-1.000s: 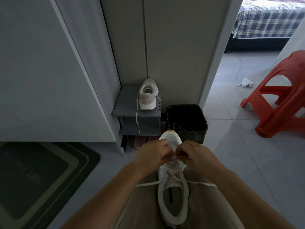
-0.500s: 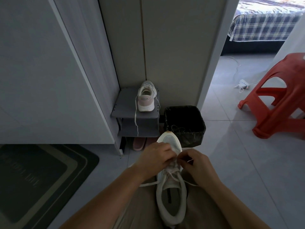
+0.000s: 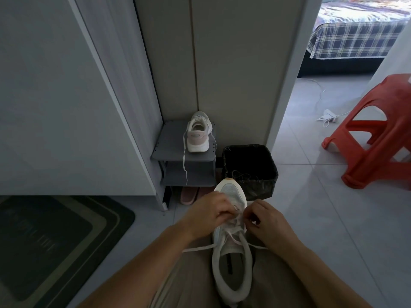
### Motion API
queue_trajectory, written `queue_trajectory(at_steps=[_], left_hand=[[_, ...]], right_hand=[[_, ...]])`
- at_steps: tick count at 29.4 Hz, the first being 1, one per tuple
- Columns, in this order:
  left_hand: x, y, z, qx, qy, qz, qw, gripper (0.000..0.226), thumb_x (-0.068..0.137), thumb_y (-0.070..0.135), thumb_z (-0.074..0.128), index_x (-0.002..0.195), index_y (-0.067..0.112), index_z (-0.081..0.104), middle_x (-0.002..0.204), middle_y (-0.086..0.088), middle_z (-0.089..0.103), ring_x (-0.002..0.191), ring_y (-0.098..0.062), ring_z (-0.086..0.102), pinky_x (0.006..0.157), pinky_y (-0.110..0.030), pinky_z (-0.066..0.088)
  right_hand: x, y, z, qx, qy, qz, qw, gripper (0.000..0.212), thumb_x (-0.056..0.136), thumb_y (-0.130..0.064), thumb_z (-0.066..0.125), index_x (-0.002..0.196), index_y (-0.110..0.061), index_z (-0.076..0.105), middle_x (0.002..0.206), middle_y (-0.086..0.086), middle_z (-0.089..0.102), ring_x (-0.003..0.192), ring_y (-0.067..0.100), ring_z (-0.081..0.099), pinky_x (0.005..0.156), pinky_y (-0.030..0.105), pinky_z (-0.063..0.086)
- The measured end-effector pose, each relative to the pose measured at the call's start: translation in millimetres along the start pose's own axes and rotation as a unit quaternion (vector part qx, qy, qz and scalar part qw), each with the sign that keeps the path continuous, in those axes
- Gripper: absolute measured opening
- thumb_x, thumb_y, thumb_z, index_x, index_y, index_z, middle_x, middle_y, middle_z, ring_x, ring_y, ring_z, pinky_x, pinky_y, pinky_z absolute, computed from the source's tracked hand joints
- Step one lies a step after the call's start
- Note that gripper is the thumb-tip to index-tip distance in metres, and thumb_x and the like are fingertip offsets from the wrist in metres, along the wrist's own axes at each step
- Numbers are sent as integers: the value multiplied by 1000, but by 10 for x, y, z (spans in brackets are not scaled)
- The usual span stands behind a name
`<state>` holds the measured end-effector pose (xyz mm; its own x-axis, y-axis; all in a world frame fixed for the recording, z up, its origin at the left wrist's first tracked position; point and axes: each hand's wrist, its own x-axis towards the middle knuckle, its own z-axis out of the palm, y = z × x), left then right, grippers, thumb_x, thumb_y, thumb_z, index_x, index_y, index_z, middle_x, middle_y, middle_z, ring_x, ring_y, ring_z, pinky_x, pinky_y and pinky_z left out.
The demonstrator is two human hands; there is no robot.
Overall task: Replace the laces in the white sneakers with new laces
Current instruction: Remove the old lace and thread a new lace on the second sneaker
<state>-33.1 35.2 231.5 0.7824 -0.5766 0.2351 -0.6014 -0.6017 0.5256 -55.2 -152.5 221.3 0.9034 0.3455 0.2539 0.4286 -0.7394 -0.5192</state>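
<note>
Sneaker [image 3: 231,248] between left hand [image 3: 209,215], right hand [image 3: 269,221]

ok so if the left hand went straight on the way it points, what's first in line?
The sneaker on the lap: the left hand points up-right across its front eyelets, fingers pinching the lace there. Just beyond is the right hand, also on the lace; depth between them is unclear.

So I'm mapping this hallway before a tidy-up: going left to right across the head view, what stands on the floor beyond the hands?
dark doormat → grey shoe rack → black bin → red stool
</note>
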Motion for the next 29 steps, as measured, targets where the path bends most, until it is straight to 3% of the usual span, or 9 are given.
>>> queue_trajectory(at_steps=[2,5,7,9,12,16,19,23,29], left_hand=[[-136,-60,-80,-90,40,-89,991,12,86,20,63,94,16,71,87,6,60,82,-6,55,72,-12,42],[-337,-101,-117,-149,81,-156,973,20,82,9,66,84,29,64,85,8,58,84,-13,56,72,-21,46],[-389,-63,-76,-161,62,-155,973,18,82,11,67,84,29,65,83,12,57,83,-12,56,73,-23,46],[-378,-22,-22,-137,39,-130,981,7,83,18,66,89,18,69,83,15,56,83,-4,56,74,-18,45],[-315,-22,15,-81,17,-90,992,17,81,25,61,90,13,69,84,14,54,77,5,51,70,-11,41],[-271,-27,-11,-44,8,-72,996,18,80,27,57,88,14,67,82,11,56,77,-1,50,67,-17,41],[-309,23,61,-99,60,-127,985,14,76,24,58,82,14,66,77,14,56,75,-6,55,68,-20,45],[-357,29,128,-169,93,-155,969,11,76,19,61,82,11,66,80,9,60,77,-9,57,70,-22,47],[-276,37,9,-46,52,-82,994,17,80,27,58,86,14,68,82,10,57,75,2,49,66,-13,39]], right_hand=[[-36,27,-8,24,-16,38,999,1,85,-18,63,85,-18,63,82,-16,47,67,1,48,63,7,40],[-68,-6,-39,78,-43,27,996,8,85,-17,63,92,-20,65,88,-19,51,80,4,55,70,8,43],[-61,-26,-46,79,-69,2,994,10,85,-16,64,94,-19,66,89,-22,50,86,-2,54,71,6,42],[-39,-47,-60,52,-81,-16,995,9,84,-18,64,93,-18,67,87,-21,51,72,-5,53,67,4,40],[20,-81,-64,1,-81,-51,995,12,82,-24,62,88,-15,67,85,-7,60,67,-5,45,58,1,34],[-4,-88,-27,30,-78,39,996,7,86,-23,60,92,-19,60,88,-12,52,76,2,49,64,5,37],[-51,-117,-20,97,-50,97,989,6,83,-17,64,85,-20,59,86,-9,58,77,3,55,67,8,42],[-56,-99,-48,128,-64,84,986,10,83,-15,64,85,-23,59,86,-11,60,77,4,57,69,11,45],[3,-105,-144,90,-121,26,988,10,87,-21,61,97,-23,62,89,-20,52,82,0,54,75,9,45]])
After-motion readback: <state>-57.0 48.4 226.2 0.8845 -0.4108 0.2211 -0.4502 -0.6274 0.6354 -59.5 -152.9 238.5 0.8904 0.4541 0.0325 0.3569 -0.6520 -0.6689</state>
